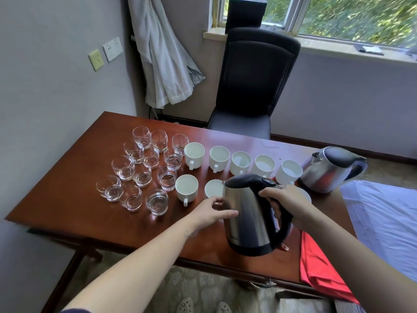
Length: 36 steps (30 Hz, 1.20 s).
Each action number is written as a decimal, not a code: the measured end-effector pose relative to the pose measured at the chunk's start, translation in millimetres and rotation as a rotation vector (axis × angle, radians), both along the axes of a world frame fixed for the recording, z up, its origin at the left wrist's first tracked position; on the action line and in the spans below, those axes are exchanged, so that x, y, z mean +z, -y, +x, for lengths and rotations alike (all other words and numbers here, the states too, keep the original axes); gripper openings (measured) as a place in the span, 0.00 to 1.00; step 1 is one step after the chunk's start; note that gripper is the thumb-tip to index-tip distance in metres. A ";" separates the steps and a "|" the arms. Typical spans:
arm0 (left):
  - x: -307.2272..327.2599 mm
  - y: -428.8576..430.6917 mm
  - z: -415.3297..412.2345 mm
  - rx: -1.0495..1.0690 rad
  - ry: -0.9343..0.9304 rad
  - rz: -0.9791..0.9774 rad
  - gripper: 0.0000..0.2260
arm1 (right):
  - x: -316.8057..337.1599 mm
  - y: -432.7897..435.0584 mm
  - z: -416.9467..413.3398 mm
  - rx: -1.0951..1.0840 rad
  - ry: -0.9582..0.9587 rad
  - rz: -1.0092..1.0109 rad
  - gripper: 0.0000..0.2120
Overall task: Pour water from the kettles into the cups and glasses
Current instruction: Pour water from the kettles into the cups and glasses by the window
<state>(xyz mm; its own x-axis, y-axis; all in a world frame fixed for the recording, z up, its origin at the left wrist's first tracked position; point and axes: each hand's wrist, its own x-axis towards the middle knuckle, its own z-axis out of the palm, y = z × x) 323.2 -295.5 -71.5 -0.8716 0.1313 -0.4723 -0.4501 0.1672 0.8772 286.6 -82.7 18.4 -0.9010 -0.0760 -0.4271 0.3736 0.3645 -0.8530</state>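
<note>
My right hand (pixel 279 201) wrapped the handle of the nearer kettle (pixel 246 213) at lower centre, taking its weight. My left hand (pixel 211 212) lay with loose fingers against its steel side, I judged to steady the spout over a front-row cup (pixel 213 188). I counted two kettles, the second kettle (pixel 331 170) standing at right. There were twelve glasses (pixel 141 175) at left and eight cups, one of them half hidden, all on the table (pixel 67 213).
</note>
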 end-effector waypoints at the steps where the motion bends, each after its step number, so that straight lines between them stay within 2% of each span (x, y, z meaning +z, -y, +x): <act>1: 0.1 0.9 0.1 0.002 -0.002 -0.003 0.25 | -0.1 1.5 -0.6 0.002 0.010 -0.003 0.19; 8: -1.9 4.7 0.6 -0.015 0.011 0.001 0.21 | -1.0 6.8 -3.8 0.015 0.072 -0.023 0.17; 21: 1.0 4.3 2.1 -0.040 0.011 -0.008 0.21 | -3.2 5.7 -9.5 0.038 0.118 -0.017 0.16; 26: 1.2 4.6 2.1 -0.046 0.020 0.008 0.17 | -3.5 6.5 -10.8 0.045 0.125 -0.032 0.15; 36: 2.8 5.2 2.5 -0.047 0.015 0.016 0.17 | -4.1 7.4 -12.0 0.048 0.151 -0.038 0.15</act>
